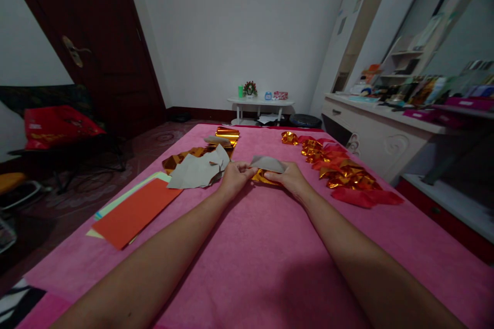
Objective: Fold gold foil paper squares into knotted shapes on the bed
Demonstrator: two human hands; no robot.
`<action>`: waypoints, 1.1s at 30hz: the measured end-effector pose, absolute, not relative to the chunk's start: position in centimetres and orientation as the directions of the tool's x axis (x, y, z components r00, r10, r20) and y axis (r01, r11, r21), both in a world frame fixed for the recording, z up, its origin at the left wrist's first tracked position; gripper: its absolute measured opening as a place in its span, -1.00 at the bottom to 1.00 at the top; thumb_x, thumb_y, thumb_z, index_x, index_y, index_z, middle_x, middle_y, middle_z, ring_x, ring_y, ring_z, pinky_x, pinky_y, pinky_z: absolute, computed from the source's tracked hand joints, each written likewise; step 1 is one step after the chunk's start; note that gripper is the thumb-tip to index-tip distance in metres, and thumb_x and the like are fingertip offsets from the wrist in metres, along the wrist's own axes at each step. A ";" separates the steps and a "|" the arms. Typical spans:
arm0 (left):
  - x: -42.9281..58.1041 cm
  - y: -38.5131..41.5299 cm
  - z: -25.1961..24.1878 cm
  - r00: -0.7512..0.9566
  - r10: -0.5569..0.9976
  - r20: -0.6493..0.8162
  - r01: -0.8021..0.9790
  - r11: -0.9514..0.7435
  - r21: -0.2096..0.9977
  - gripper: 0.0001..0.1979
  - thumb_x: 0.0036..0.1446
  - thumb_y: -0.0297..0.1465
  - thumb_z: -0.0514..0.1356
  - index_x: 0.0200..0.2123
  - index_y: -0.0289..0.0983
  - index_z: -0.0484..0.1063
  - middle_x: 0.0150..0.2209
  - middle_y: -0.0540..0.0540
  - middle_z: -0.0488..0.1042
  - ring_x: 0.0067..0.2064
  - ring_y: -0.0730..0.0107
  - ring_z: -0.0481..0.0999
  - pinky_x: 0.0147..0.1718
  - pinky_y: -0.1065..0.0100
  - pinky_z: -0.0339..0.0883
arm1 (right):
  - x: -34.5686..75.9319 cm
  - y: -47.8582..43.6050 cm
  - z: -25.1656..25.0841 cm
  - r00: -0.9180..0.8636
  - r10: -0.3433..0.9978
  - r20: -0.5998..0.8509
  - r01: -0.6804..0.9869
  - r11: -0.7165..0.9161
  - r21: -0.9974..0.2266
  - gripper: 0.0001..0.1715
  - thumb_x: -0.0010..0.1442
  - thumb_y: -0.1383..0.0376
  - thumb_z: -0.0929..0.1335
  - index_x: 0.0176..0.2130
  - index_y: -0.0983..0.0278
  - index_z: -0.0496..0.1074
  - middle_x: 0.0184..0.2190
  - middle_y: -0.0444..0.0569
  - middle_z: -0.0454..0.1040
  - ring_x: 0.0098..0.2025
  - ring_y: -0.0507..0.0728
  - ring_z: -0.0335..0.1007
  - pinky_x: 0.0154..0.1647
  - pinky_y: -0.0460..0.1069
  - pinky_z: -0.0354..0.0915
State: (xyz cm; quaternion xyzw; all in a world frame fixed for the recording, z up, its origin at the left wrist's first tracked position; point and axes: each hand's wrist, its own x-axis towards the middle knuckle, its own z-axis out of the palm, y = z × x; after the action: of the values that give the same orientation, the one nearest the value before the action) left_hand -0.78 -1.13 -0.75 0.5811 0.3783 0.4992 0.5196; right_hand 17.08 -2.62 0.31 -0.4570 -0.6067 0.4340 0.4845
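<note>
Between my two hands is a piece of gold foil paper [261, 177] with a grey sheet of paper [269, 164] standing up behind it. My left hand [237, 177] pinches its left end between thumb and fingers. On the right end, my right hand [292, 177] grips with the thumb in front and the fingers hidden behind. Both hands hover close over the pink cloth [254, 247]. Just left of my left hand lie crumpled pale grey paper sheets [196, 168], partly over gold foil [181, 158].
A gold foil roll [227, 134] lies at the far left. Coloured paper sheets, orange on top [135, 211], rest at the left edge. Along the right edge runs a row of crumpled gold [347, 177] and red pieces [363, 197]. A white side table [260, 101] stands beyond.
</note>
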 end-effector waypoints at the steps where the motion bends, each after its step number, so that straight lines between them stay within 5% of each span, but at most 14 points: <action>1: -0.8 -1.0 -0.8 0.206 0.960 0.188 -0.082 -0.174 0.981 -0.70 -0.13 -0.23 0.32 -0.48 -0.39 0.46 -0.57 -0.06 0.48 -0.62 0.51 0.39 -0.63 0.47 0.26 | 17.2 -2.4 0.1 -0.096 0.974 0.207 0.139 0.219 -0.966 -0.52 -0.20 0.17 0.49 -0.26 0.38 0.52 -0.46 -0.12 0.48 -0.44 0.05 0.34 -0.37 -0.07 0.22; 7: -1.0 -0.3 -1.4 0.106 0.960 0.260 -0.028 -0.258 0.966 -0.76 -0.08 -0.26 0.27 -0.52 -0.37 0.46 -0.59 -0.02 0.45 -0.60 0.55 0.34 -0.60 0.51 0.14 | 17.5 -1.7 -0.6 -0.049 0.979 0.198 0.176 0.203 -0.963 -0.69 -0.16 0.17 0.45 -0.45 0.38 0.52 -0.59 -0.17 0.40 -0.53 0.01 0.25 -0.47 -0.10 0.15; 14: -1.5 0.1 -1.3 -0.045 0.942 0.333 0.048 -0.331 0.943 -0.77 -0.05 -0.29 0.24 -0.55 -0.36 0.48 -0.61 0.01 0.42 -0.55 0.54 0.31 -0.56 0.50 0.11 | 16.7 -2.3 0.2 -0.023 0.981 0.192 0.296 0.190 -0.936 -0.61 -0.12 0.06 0.42 -0.59 0.36 0.43 -0.76 -0.21 0.23 -0.69 -0.05 0.05 -0.67 -0.12 -0.05; 24: 0.2 -1.4 -0.7 0.063 0.992 0.113 -0.409 -0.077 0.909 -0.61 -0.38 -0.42 0.42 -0.36 -0.36 0.49 -0.39 -0.08 0.54 -0.43 0.43 0.48 -0.37 0.41 0.33 | 15.5 -2.7 0.1 0.044 0.962 0.269 0.261 0.249 -0.933 -0.65 -0.08 0.11 0.39 -0.60 0.37 0.41 -0.71 -0.19 0.27 -0.65 -0.05 0.09 -0.64 -0.12 -0.02; 33: -1.0 -0.8 -0.2 -0.063 0.984 0.169 -0.177 -0.177 0.968 -0.68 -0.23 -0.22 0.36 -0.59 -0.37 0.42 -0.66 0.05 0.35 -0.62 0.60 0.23 -0.61 0.50 0.04 | 15.2 -3.1 0.6 -0.003 0.977 0.212 0.209 0.207 -0.956 -0.68 -0.11 0.12 0.41 -0.58 0.37 0.43 -0.73 -0.18 0.31 -0.69 -0.06 0.12 -0.68 -0.14 -0.01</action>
State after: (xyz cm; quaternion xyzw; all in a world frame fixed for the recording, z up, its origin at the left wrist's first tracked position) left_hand -1.03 -0.78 -0.21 0.4820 0.4183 0.5970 0.4861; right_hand 15.25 -3.10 0.57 -0.4988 -0.5948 0.3841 0.4999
